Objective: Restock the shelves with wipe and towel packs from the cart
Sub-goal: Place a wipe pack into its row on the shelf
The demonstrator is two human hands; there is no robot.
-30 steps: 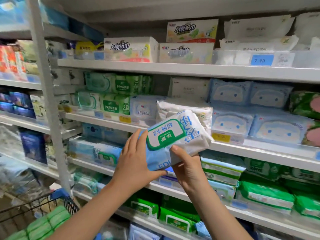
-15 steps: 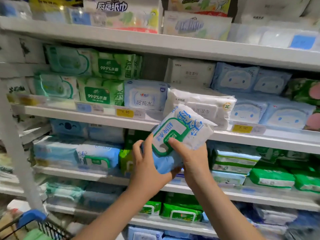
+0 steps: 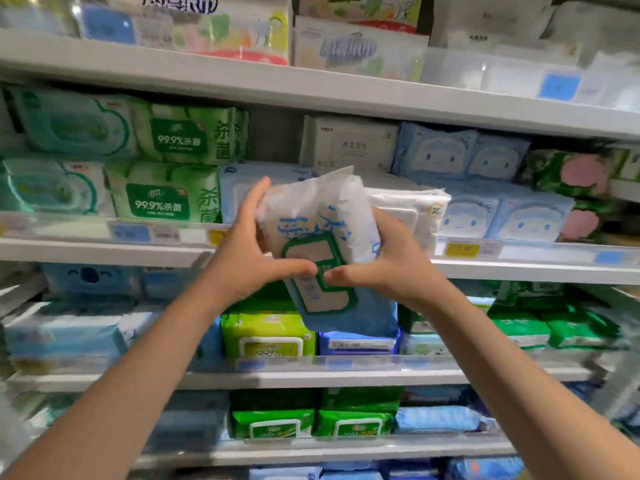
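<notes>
Wipe pack (image 3: 325,258): white upper part, blue lower part, green-rimmed lid flap facing the camera. It sits at centre of frame, stood on end and slightly tilted, in the air in front of the middle shelf (image 3: 104,252). Its upper end overlaps the stock on that shelf; cannot tell whether it touches any of it.

Left hand (image 3: 249,258): grip grasping the pack's left side, fingers raised along the edge, thumb laid across the front onto the flap. Right hand (image 3: 391,265): grip grasping the right side, fingers wrapped behind, thumb on the flap. The two thumb tips nearly meet. Both forearms run up from the lower corners of the frame.

Just behind the pack, right of centre: white towel pack (image 3: 408,206) on the middle shelf. Further right on that shelf, pale blue packs with cartoon faces (image 3: 498,216), with a yellow price tag (image 3: 462,250) on the shelf rail beneath. At left, green packs marked 99.9% (image 3: 162,202), stacked two high.

Below the pack, on the next shelf down: lime-green wipe pack (image 3: 268,337).

Upper shelf (image 3: 311,98): boxed tissue stock, blurred. Blue price tag (image 3: 559,87) at upper right.
</notes>
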